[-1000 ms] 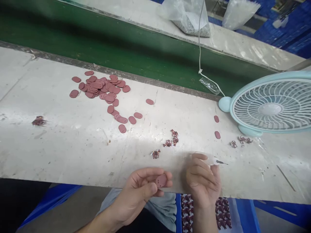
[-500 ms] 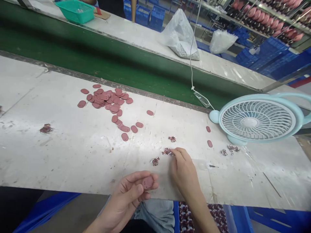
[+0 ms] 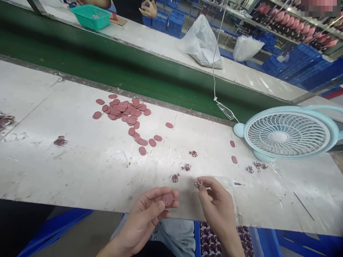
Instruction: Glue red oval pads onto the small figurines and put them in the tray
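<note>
My left hand (image 3: 144, 219) is closed on a flat maroon oval disc (image 3: 168, 199) with small holes, held between thumb and fingers near the table's front edge. To its right, my right hand (image 3: 219, 205) pinches a small shiny maroon-and-silver piece (image 3: 197, 184) between thumb and forefinger, just above the table; its exact kind is too small to make out. Similar small pieces lie just beyond the hands: one (image 3: 175, 177) closest to the left hand, another (image 3: 186, 167) behind it, and a third (image 3: 193, 154) farther back.
A loose pile of maroon oval discs (image 3: 122, 110) lies at the back left of the white table (image 3: 80, 171). A light-blue fan (image 3: 278, 136) lies at the right. Beyond the green belt (image 3: 160, 85) are a teal basket (image 3: 92, 22), a clear bag (image 3: 200, 46) and another person's hand (image 3: 149, 9).
My right hand has moved back from the small pieces toward me, a piece now in its fingertips. My left hand still holds the disc. Another person's hand has come into sight across the belt.
</note>
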`<act>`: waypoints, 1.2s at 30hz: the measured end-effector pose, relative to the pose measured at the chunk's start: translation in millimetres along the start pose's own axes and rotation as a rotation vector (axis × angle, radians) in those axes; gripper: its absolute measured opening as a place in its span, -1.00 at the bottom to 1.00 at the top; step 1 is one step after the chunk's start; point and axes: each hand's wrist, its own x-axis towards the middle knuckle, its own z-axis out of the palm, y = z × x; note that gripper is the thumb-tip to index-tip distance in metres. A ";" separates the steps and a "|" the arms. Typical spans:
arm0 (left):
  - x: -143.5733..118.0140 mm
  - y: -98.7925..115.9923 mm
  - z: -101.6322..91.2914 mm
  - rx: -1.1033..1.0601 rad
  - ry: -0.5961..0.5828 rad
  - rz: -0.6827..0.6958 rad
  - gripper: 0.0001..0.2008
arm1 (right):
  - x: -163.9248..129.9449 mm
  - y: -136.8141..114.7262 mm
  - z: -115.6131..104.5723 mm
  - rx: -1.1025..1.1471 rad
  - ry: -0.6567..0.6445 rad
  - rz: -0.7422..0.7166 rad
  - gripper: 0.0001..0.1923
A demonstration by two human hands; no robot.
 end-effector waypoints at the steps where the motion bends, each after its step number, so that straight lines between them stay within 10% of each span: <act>1: 0.2 -2.0 0.4 0.029 -0.001 0.021 -0.75 | -7.7 -6.3 -1.6 0.140 -0.042 0.050 -0.85; 8: -0.8 -13.4 6.7 0.186 -0.077 0.193 -0.71 | -38.2 -43.7 5.5 0.655 -0.163 0.040 -0.78; 36: 4.3 -24.4 18.6 0.237 0.077 0.262 -0.94 | -31.9 -44.1 2.1 0.536 -0.085 -0.098 -0.70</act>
